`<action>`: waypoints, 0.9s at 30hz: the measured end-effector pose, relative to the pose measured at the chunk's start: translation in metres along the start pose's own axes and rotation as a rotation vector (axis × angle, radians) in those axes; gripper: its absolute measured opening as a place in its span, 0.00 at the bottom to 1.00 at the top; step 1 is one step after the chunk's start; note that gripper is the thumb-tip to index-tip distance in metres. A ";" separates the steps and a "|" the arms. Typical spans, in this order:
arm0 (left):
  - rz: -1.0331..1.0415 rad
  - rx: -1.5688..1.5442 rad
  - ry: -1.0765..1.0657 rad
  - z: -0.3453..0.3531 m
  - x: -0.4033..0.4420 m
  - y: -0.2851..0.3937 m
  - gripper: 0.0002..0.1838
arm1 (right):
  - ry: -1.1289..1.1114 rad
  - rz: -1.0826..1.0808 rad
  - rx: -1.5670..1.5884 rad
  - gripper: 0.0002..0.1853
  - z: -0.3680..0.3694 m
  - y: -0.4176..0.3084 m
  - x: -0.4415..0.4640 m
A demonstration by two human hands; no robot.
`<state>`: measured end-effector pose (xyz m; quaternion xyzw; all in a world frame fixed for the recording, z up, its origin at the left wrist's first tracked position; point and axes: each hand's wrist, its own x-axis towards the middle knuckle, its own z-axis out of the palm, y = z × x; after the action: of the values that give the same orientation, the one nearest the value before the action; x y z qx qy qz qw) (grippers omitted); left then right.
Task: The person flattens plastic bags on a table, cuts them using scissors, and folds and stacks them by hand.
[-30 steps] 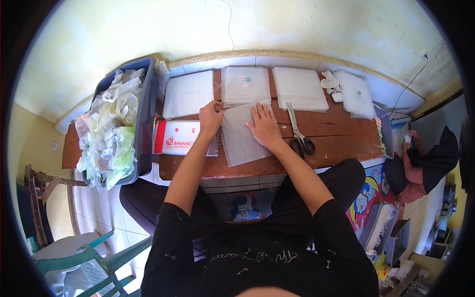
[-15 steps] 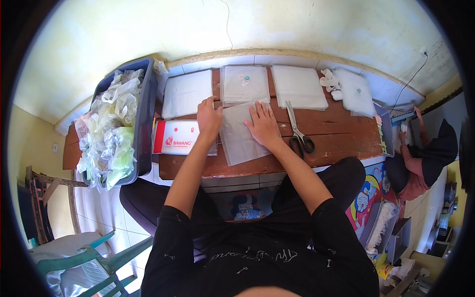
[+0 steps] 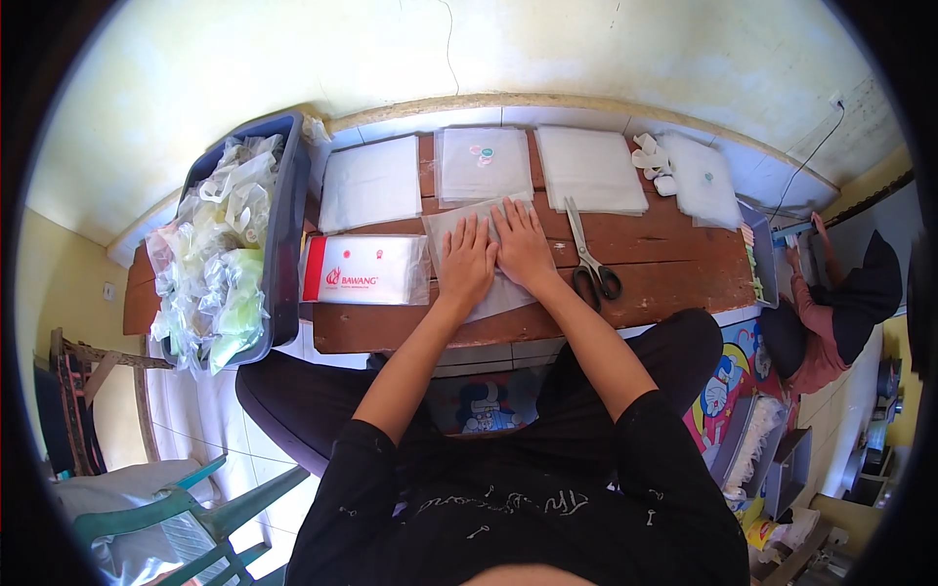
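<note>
Both palms press flat on a clear plastic bag (image 3: 500,301) lying slightly askew on the brown wooden table (image 3: 674,278). My left hand (image 3: 467,262) covers its left half, fingers stretched out. Close beside it, my right hand (image 3: 525,244) lies flat with fingers extended toward the bag's far edge. Left of my hands is a white and red pack labelled "BAWANG" (image 3: 363,271). Black-handled scissors (image 3: 586,259) rest to the right, blades pointing away from me. Behind my hands lies a stack of clear bags (image 3: 484,176) with small round stickers on top.
More bag stacks lie at the back left (image 3: 371,181), back right (image 3: 591,171) and far right (image 3: 702,181). White crumpled pieces (image 3: 653,161) sit between two stacks. A grey bin (image 3: 285,244) overflowing with plastic stands left. Another person (image 3: 831,313) sits at right.
My left hand has moved right and down from the bag's left edge onto the bag, beside my right hand. The "BAWANG" pack is now uncovered. My right hand has barely moved.
</note>
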<state>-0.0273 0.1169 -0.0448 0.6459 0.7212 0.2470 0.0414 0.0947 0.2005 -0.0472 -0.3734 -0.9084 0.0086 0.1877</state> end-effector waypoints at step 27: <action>-0.053 0.190 0.017 0.002 -0.002 0.006 0.31 | -0.060 -0.026 -0.067 0.32 0.002 0.013 0.003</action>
<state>-0.0212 0.1159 -0.0445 0.6254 0.7586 0.1817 -0.0196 0.1007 0.2122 -0.0501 -0.3670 -0.9183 -0.0132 0.1477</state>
